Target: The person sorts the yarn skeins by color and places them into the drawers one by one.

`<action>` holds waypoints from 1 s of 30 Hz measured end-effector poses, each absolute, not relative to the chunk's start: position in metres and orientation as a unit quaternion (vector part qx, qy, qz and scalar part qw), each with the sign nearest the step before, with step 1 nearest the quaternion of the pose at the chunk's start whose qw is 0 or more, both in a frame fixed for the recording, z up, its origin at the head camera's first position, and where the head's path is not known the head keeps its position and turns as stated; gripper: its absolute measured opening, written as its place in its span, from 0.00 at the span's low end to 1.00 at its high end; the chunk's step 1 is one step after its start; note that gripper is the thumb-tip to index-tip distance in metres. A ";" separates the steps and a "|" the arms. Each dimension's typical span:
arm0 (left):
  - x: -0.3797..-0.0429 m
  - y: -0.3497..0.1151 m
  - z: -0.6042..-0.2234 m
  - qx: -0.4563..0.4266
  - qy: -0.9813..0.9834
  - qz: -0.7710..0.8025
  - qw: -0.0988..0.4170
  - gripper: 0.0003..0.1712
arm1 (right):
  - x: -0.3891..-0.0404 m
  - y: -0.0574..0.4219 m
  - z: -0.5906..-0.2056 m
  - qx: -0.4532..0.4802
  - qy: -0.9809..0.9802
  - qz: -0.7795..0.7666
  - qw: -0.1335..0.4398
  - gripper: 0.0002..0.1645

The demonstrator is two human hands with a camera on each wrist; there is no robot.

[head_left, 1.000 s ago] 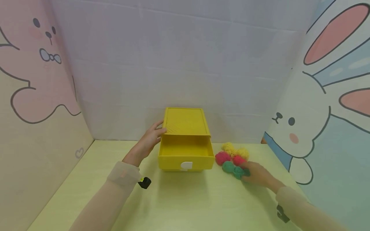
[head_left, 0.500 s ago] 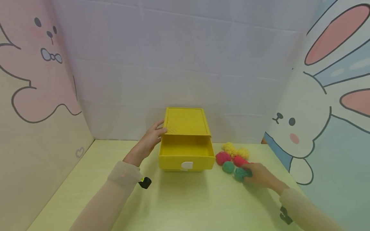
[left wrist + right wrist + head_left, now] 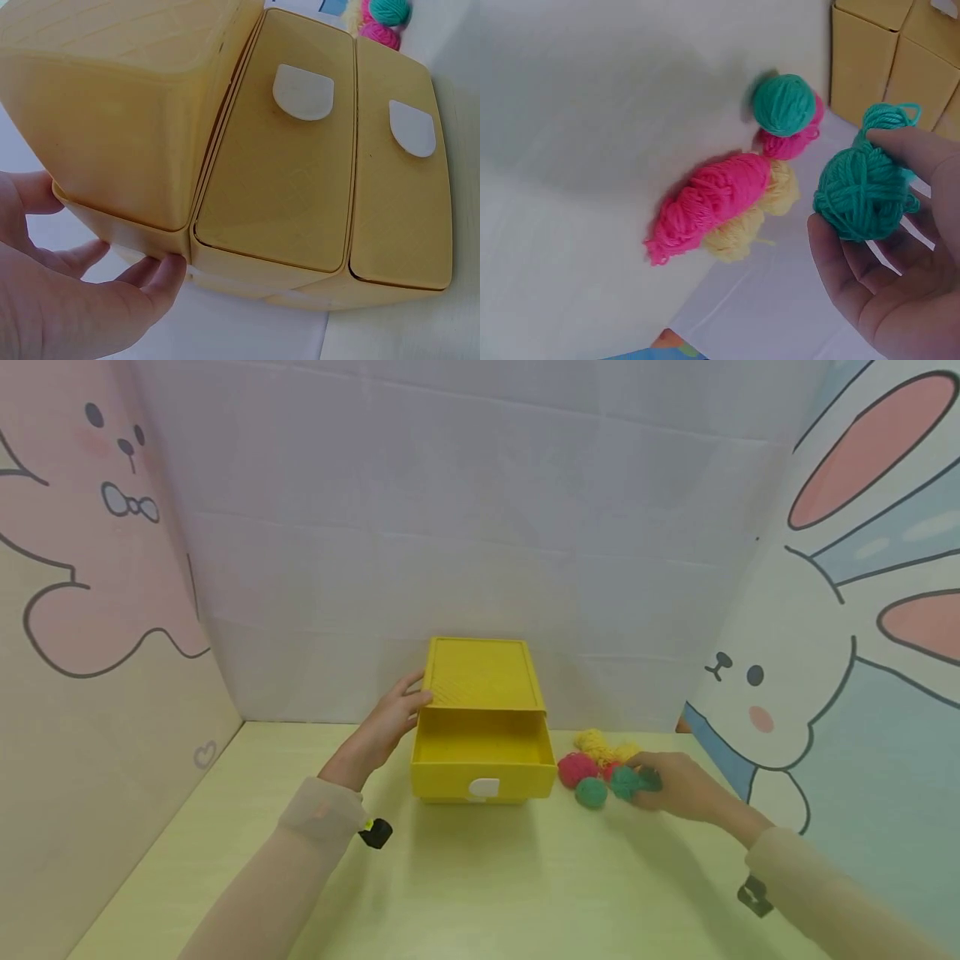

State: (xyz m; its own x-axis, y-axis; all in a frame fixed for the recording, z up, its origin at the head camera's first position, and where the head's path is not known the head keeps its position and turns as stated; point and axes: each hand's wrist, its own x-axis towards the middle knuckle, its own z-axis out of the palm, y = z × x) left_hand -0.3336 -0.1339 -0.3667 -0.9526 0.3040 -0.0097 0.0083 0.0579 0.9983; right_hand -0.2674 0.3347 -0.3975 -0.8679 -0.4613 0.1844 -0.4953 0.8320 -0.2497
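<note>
A small yellow drawer cabinet (image 3: 486,672) stands by the back wall with its top drawer (image 3: 450,781) pulled out; the drawer bears a white handle. My left hand (image 3: 384,724) rests against the cabinet's left side, and its fingertips touch the wall of the box in the left wrist view. Over on the right, my right hand (image 3: 684,787) pinches a green yarn skein (image 3: 861,193) between thumb and fingers, just above the table. Close by on the table lie a green yarn ball (image 3: 784,105), a pink yarn ball (image 3: 577,770), a pink skein (image 3: 712,195) and yellow yarn (image 3: 595,746).
The pale table (image 3: 480,893) spreads out in front of the cabinet. White sheeting (image 3: 480,527) covers the back. Side panels with a cartoon bear (image 3: 112,568) and a rabbit (image 3: 795,710) stand left and right. Two more drawer fronts (image 3: 277,157) sit below the pulled-out one.
My right hand has lifted the green skein off the table and drawn slightly up and right, away from the green ball. The left hand and the cabinet have stayed put.
</note>
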 end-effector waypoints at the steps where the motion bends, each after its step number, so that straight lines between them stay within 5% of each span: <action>1: -0.334 -0.134 -0.366 0.109 0.719 0.677 0.109 0.40 | -0.267 0.332 -0.393 0.251 -0.955 0.147 0.057 0.23; 30: -0.335 -0.131 -0.366 0.100 0.727 0.671 0.108 0.41 | -0.272 0.214 -0.283 0.309 -0.929 0.184 0.084 0.20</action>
State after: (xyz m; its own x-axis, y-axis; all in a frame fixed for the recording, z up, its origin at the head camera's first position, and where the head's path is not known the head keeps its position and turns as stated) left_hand -0.3346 -0.1312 -0.3662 -0.9567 0.2901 -0.0230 0.0001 0.0791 0.9969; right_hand -0.2718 0.2141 -0.2829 -0.7950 -0.5433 0.2699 -0.6051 0.7413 -0.2905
